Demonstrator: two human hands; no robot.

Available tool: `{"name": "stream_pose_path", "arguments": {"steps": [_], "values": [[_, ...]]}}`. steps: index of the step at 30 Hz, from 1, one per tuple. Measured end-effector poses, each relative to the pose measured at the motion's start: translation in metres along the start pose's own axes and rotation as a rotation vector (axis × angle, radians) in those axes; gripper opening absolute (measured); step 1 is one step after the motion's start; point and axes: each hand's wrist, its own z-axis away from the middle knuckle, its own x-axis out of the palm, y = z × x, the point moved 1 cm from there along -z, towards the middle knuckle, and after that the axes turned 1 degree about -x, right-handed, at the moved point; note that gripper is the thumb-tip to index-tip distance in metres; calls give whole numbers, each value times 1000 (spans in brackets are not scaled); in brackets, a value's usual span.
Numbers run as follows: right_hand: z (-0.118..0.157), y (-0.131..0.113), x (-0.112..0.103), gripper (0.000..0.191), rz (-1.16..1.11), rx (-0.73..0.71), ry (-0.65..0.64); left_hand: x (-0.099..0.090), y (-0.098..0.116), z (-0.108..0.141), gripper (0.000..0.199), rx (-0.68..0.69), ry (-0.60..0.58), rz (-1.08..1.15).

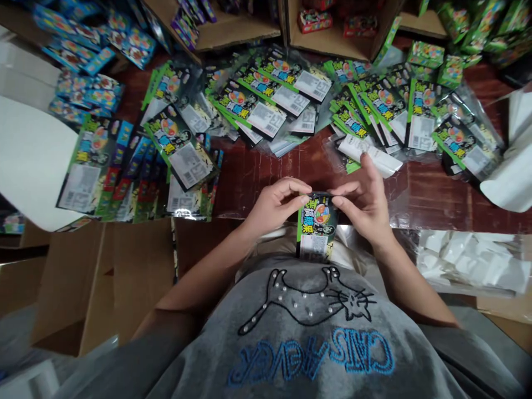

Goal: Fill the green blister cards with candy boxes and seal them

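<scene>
A black and green printed packet hangs from both hands at the table's front edge, over my lap. My left hand pinches its upper left corner between thumb and fingers. At the upper right corner, the thumb and index finger of my right hand grip it, with the other fingers raised. Just beyond my right hand lies a folded white paper strip on more packets. Piles of similar packets spread across the table behind my hands.
The dark red table carries filled packets at left and blue small boxes behind them. Cardboard bins stand at the back. White sheets lie at right, a bag of white pieces below. An open carton is lower left.
</scene>
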Motion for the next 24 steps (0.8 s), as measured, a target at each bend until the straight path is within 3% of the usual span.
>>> {"name": "stream_pose_path", "arguments": {"steps": [6, 11, 15, 19, 24], "values": [[-1, -20, -3, 88, 4, 86, 47, 4, 25, -8, 21, -70, -3, -57], [-9, -17, -8, 93, -99, 203, 106, 3, 36, -20, 21, -146, -43, -103], [-7, -15, -15, 97, -133, 252, 100, -2, 32, -17, 24, -136, -127, -37], [6, -21, -19, 98, -96, 210, 89, -2, 22, -7, 28, -60, -202, 82], [16, -40, -35, 79, 3, 121, -60, 7, 15, 0, 21, -4, -153, 65]]}}
